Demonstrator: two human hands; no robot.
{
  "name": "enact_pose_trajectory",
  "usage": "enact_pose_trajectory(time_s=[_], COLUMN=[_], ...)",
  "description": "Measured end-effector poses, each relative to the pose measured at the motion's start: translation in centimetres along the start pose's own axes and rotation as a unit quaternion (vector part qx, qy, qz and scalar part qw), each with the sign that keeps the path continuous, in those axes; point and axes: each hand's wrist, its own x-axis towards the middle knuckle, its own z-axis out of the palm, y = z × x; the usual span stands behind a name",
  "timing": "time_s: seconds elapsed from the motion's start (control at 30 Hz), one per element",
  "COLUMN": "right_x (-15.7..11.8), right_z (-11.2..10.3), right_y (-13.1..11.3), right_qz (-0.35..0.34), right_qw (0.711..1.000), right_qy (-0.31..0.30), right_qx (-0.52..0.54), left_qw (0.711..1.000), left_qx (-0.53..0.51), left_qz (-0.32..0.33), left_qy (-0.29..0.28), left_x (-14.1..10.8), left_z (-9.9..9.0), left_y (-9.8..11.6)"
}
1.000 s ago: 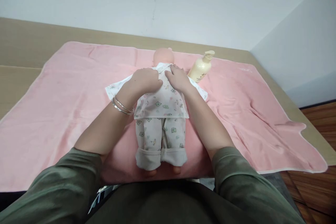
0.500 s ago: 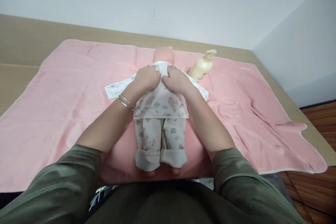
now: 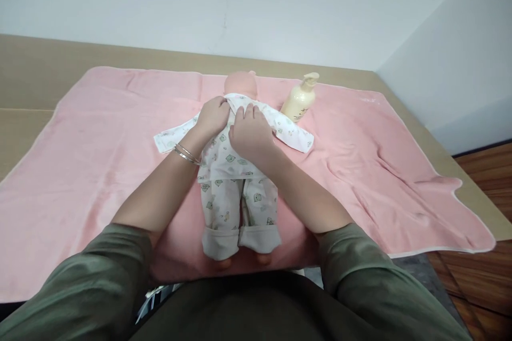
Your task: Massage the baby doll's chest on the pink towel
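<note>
Two hands are resting on the top point(image 3: 231, 157) that is covering the doll point(image 3: 240, 84). The doll is lying lengthwise in the middle of the cloth point(image 3: 116, 149), its head at the far end and its feet point(image 3: 263, 259) at the near edge. The left hand point(image 3: 215, 116) is curling its fingers inward on the left side of the top, close to the collar; whether it is pinching the fabric, I cannot tell. The right hand point(image 3: 252, 132) is lying palm down across the chest, its fingers extended and slightly parted, apparently gripping nothing.

Judging by what is showing, much is already done: the trousers point(image 3: 224, 203) are covering both legs, their cuffs point(image 3: 262, 238) are sitting turned up above the feet, and the top is reaching down over the waist. The left sleeve point(image 3: 170, 140) and the right sleeve point(image 3: 295, 136) are spreading outward on the cloth. No doll hand is showing at either sleeve end, so whether the arms are filling them is unclear. What seems to be remaining is the upper front, where the collar is lying unevenly and the hands are hiding any fastening.

The bottle point(image 3: 300, 99) is standing at the far right, just beyond the right sleeve, apparently playing no part.
</note>
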Motion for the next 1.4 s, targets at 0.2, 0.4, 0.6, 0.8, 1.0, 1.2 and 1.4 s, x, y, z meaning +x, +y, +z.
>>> enact_pose_trajectory(time_s=[0.2,0.4,0.6,0.8,1.0,1.2,1.4], right_x=[3.0,4.6,3.8,4.1,4.3,4.7,3.5], right_z=[0.4,0.9,0.2,0.6,0.7,0.7,0.3], right_y=[3.6,5.1,4.6,5.0,6.0,8.1,5.3], right_qz=[-0.007,0.042,0.051,0.040,0.013,-0.038,0.011], right_qw=[0.993,0.991,0.993,0.993,0.989,0.975,0.995], right_qy=[-0.018,-0.008,-0.021,-0.012,-0.008,-0.034,0.003], right_qx=[0.115,0.128,0.106,0.110,0.148,0.218,0.100], left_qw=[0.994,0.993,0.993,0.994,0.998,0.980,0.986], left_qx=[-0.075,-0.068,-0.063,-0.059,0.034,0.175,0.127], left_qz=[-0.027,-0.038,-0.027,-0.017,0.039,0.093,0.103], left_qy=[0.074,0.090,0.091,0.094,0.048,-0.032,-0.044], left_x=[-0.1,0.0,0.0,0.0,-1.1,-4.8,-3.8], left_z=[1.9,2.6,3.2,3.3,1.9,0.5,0.1], left_y=[-0.6,-0.6,-0.9,-1.2,-0.3,2.1,2.3])
